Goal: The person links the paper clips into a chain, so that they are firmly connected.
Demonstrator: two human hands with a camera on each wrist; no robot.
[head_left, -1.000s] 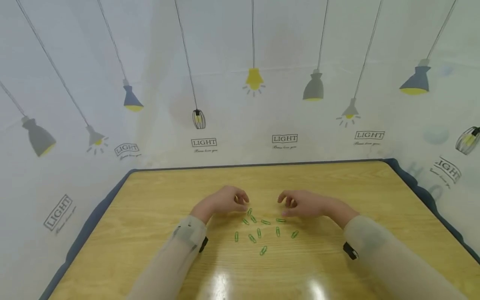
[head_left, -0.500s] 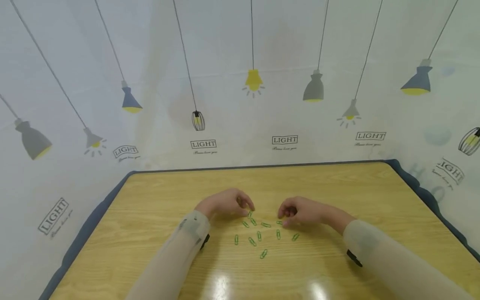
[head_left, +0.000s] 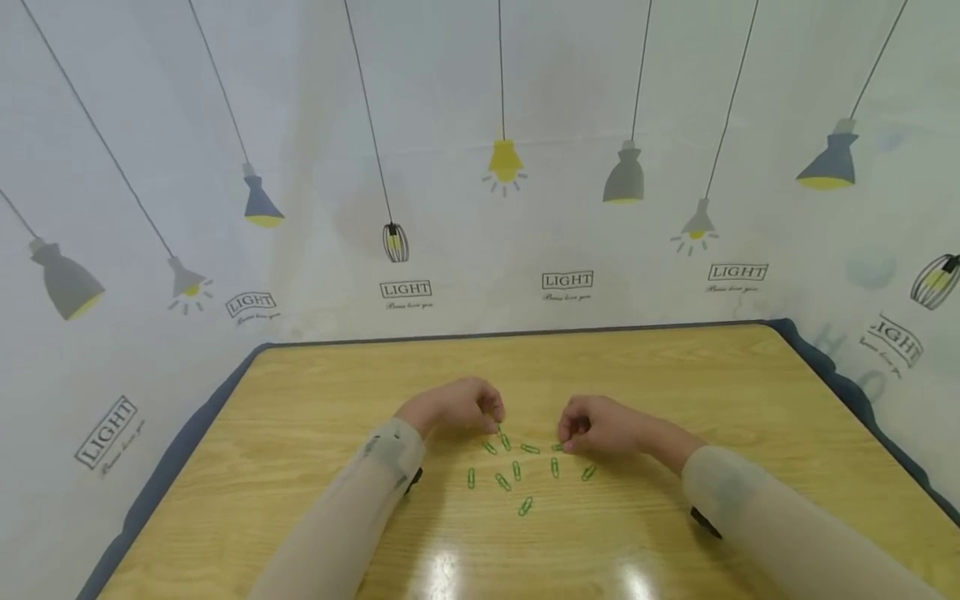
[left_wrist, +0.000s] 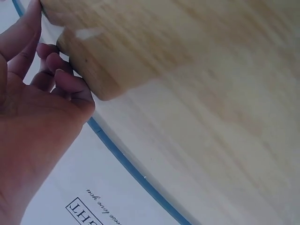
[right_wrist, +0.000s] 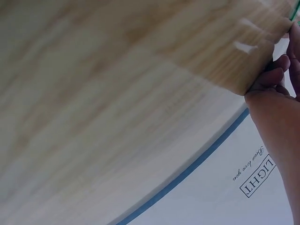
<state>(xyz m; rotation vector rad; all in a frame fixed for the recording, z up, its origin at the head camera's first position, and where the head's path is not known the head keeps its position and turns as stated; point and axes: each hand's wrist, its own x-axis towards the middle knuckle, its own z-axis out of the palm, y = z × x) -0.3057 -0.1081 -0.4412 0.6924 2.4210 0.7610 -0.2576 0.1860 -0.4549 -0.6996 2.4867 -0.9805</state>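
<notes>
Several green paper clips lie scattered on the wooden table, among them a clip nearest me and a clip at the left. My left hand pinches a paper clip at the far edge of the group, mostly hidden by the thumb and fingertips. To the right, my right hand pinches another paper clip whose left end sticks out from the fingertips. The right wrist view shows a green clip at the fingertips. In the left wrist view the left hand has its fingertips cut off by the frame.
The wooden table has a dark blue border along its far edge. White cloth printed with hanging lamps and LIGHT labels stands behind and at both sides. Light glares off the table near me.
Both hands have come down onto the clips, the left shifting slightly right. The fingers of each have closed on a paper clip. The other clips stay in place.
</notes>
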